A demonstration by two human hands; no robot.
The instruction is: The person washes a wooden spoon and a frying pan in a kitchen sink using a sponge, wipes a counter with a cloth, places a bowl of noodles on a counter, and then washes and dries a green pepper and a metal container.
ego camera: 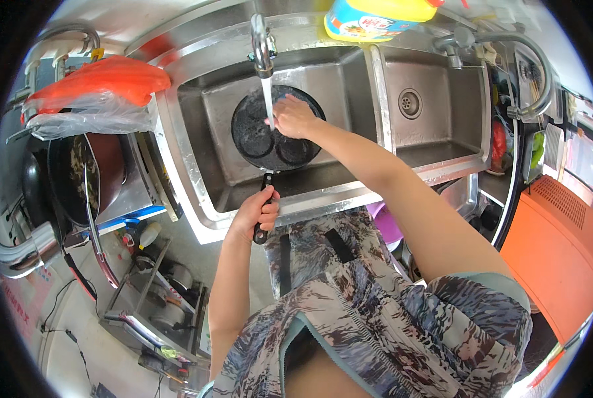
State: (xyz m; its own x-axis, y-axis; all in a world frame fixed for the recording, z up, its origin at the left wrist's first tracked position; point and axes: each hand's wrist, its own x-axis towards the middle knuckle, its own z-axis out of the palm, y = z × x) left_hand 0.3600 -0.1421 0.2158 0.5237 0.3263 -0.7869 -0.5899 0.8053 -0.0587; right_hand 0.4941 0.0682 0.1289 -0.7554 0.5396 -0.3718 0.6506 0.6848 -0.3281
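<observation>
My left hand (256, 211) is closed around the black handle (268, 183) of a dark frying pan with round wells (278, 158), at the near edge of the left sink basin (336, 74). The pan lies in that basin. Water runs from the chrome faucet (261, 47) onto the pan's inner surface. My right hand (294, 117) is over the pan's upper right part, beside the stream, with its palm side down. Its fingertips are partly blurred by water and glare, and whether they hold anything cannot be told.
A yellow jug (376, 22) stands behind the basins. The right basin (421, 134) has a drain. At left, an orange plastic bag (102, 82) and a clear bag are above a large pot (104, 174) with a long-handled utensil. An orange appliance cover (550, 248) is at right.
</observation>
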